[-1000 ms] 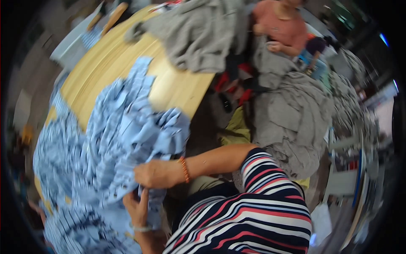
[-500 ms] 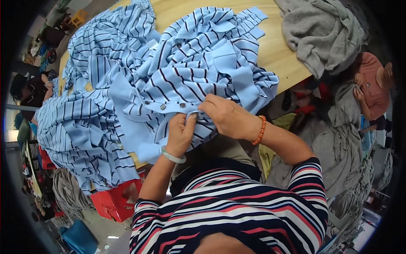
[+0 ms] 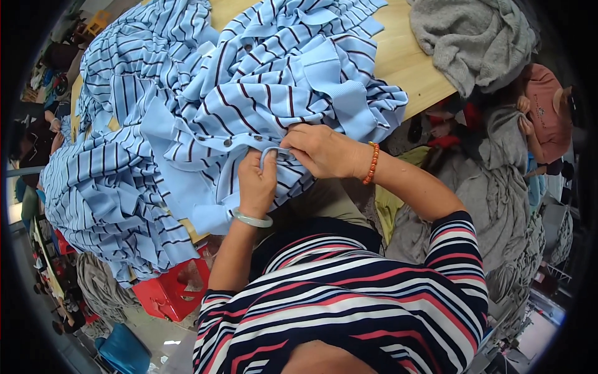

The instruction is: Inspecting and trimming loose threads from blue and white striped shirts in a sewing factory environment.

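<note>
A light blue shirt with dark stripes (image 3: 280, 81) lies bunched on a wooden table (image 3: 405, 62). Its plain blue button band with small buttons runs toward me. My left hand (image 3: 256, 184), with a pale bangle at the wrist, pinches the band's edge near my body. My right hand (image 3: 321, 149), with an orange bead bracelet at the wrist, grips the same band just to the right. The two hands almost touch. More of the same striped blue cloth (image 3: 106, 187) hangs off the table's left side.
A grey garment (image 3: 473, 37) lies heaped at the table's far right. Grey cloth (image 3: 498, 199) piles on the floor to my right, by a person in a pink top (image 3: 545, 106). A red crate (image 3: 174, 287) and a blue stool (image 3: 124, 352) stand below left.
The view swung from the right side of the room onto the table. Both hands stayed on the shirt's button band, and the cloth shifted a little.
</note>
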`<state>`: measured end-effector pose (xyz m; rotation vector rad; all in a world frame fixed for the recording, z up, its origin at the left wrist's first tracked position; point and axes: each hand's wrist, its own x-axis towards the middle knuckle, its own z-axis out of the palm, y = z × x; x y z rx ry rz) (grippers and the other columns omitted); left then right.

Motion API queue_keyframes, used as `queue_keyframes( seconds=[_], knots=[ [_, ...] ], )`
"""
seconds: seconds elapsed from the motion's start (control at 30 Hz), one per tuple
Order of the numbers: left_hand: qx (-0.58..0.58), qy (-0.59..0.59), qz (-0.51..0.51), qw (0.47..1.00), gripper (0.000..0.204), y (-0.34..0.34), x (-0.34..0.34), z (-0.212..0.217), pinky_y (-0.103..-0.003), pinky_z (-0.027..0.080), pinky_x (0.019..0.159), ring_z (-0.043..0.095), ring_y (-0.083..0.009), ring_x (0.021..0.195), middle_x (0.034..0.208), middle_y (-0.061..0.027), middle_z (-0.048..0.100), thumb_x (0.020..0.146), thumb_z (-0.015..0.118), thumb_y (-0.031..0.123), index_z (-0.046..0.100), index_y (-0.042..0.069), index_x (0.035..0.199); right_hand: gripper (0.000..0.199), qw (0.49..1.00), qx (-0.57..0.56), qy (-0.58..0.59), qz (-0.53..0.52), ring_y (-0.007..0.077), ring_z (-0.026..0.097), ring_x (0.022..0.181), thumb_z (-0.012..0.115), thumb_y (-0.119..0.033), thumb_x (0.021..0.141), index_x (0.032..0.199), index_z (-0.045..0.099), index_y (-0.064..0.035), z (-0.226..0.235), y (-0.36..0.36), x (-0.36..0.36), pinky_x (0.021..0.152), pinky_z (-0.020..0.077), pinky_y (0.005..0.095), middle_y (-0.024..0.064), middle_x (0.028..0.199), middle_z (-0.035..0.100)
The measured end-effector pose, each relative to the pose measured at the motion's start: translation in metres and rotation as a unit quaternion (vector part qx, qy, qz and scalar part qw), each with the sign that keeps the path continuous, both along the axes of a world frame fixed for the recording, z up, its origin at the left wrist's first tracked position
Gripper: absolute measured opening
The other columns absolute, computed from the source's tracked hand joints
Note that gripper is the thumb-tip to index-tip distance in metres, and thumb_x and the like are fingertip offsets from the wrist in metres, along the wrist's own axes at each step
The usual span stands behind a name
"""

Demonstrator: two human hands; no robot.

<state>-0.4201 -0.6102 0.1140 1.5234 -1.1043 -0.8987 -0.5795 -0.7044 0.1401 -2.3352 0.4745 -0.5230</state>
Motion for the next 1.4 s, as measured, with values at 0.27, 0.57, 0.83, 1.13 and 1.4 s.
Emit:
queue_keyframes(
  seconds=[0.27, 0.57, 0.83, 1.13, 1.4],
  knots=[
    [0.086, 0.054, -0.067, 0.993, 0.026, -0.004, 0.026, -0.013, -0.028, 0.033, 0.051, 0.037, -0.0074, 0.059, 0.060, -0.0005, 0.048, 0.090, 0.058, 0.017, 0.057, -0.003, 0.075, 0.016, 0.998, -0.043, -0.030, -0.034, 0.0347, 0.058, 0.080, 0.059, 0.000, 0.079, 0.095, 0.056, 0.0015, -0.011, 0.009, 0.005, 0.070, 0.0470, 0.0399, 0.0165, 0.088, 0.056],
    [0.001, -0.033, -0.134, 0.991, 0.023, -0.003, 0.028, -0.007, -0.023, 0.035, 0.054, 0.042, -0.0040, 0.062, 0.069, 0.0050, 0.054, 0.091, 0.061, 0.019, 0.063, -0.003, 0.083, 0.007, 0.993, 0.094, -0.072, 0.018, 0.0303, 0.061, 0.073, 0.060, -0.003, 0.078, 0.084, 0.061, 0.0012, 0.000, -0.010, 0.002, 0.065, 0.0483, 0.0349, 0.0149, 0.077, 0.061],
    [0.124, 0.089, -0.126, 0.980, 0.012, 0.032, 0.051, 0.036, -0.019, 0.042, 0.061, 0.051, -0.0034, 0.069, 0.074, 0.0032, 0.060, 0.084, 0.067, 0.010, 0.064, -0.001, 0.089, 0.011, 0.980, 0.193, 0.003, -0.054, 0.0093, 0.051, 0.059, 0.067, -0.010, 0.080, 0.078, 0.062, 0.0000, 0.021, -0.017, -0.013, 0.054, 0.0416, 0.0250, 0.0049, 0.067, 0.058],
    [0.031, 0.056, -0.067, 0.996, 0.014, 0.052, 0.037, 0.043, -0.019, 0.044, 0.063, 0.053, -0.0034, 0.070, 0.079, 0.0025, 0.062, 0.081, 0.070, 0.006, 0.064, 0.000, 0.092, 0.020, 0.998, 0.041, -0.038, 0.022, 0.0262, 0.058, 0.066, 0.063, -0.003, 0.080, 0.100, 0.061, -0.0036, 0.048, 0.027, 0.026, 0.059, 0.0474, 0.0334, 0.0111, 0.090, 0.055],
    [-0.010, -0.028, -0.062, 0.998, 0.013, 0.054, 0.033, 0.034, -0.019, 0.044, 0.062, 0.054, -0.0037, 0.068, 0.077, -0.0004, 0.064, 0.078, 0.064, -0.002, 0.065, 0.000, 0.091, 0.009, 0.997, -0.011, -0.043, 0.058, 0.0322, 0.058, 0.073, 0.059, -0.007, 0.080, 0.086, 0.059, -0.0015, 0.041, 0.036, 0.025, 0.059, 0.0473, 0.0387, 0.0115, 0.080, 0.052]
  ],
)
